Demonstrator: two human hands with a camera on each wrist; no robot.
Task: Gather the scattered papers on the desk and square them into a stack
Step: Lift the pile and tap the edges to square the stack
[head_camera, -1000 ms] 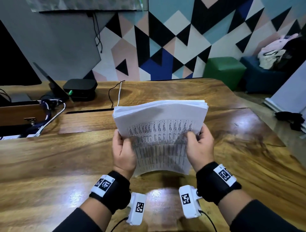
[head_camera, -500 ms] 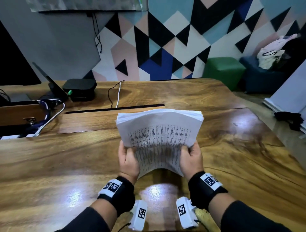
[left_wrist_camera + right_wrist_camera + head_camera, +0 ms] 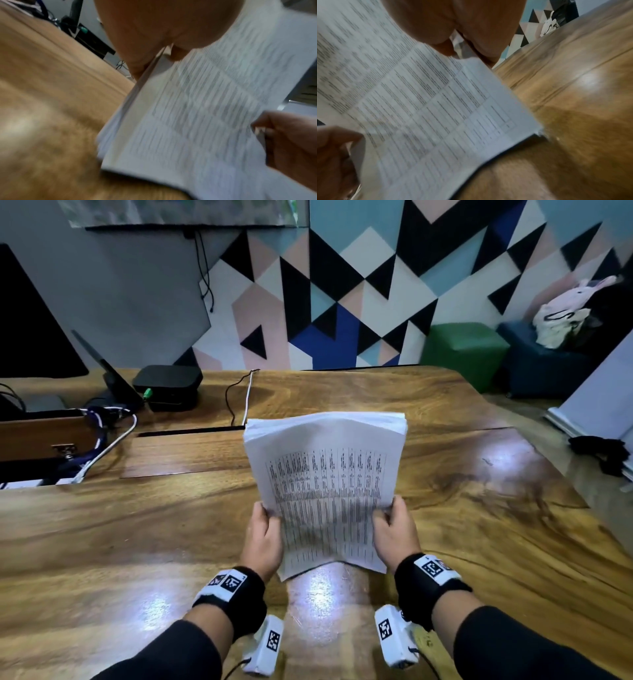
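Note:
A thick stack of white printed papers (image 3: pixel 327 487) stands tilted on its lower edge on the wooden desk (image 3: pixel 137 535), printed tables facing me. My left hand (image 3: pixel 263 537) grips its left edge and my right hand (image 3: pixel 394 534) grips its right edge, thumbs on the front sheet. The left wrist view shows the stack (image 3: pixel 197 115) with my left hand (image 3: pixel 154 33) on its side edge and the right hand (image 3: pixel 291 138) opposite. From the right wrist, the stack (image 3: pixel 428 101) meets the desk at its bottom edge, my right hand (image 3: pixel 453 27) above it.
At the desk's back left are a black box (image 3: pixel 168 386), a tangle of cables (image 3: pixel 102 419) and a wooden box (image 3: pixel 41 436). A black and a white cord (image 3: pixel 248 395) lie behind the stack. A green stool (image 3: pixel 462 350) and blue seat (image 3: pixel 544 368) stand beyond the desk.
Both hands have brought the stack down and nearer to me, its lower edge now on the desk. The top edges look more even than a second ago.

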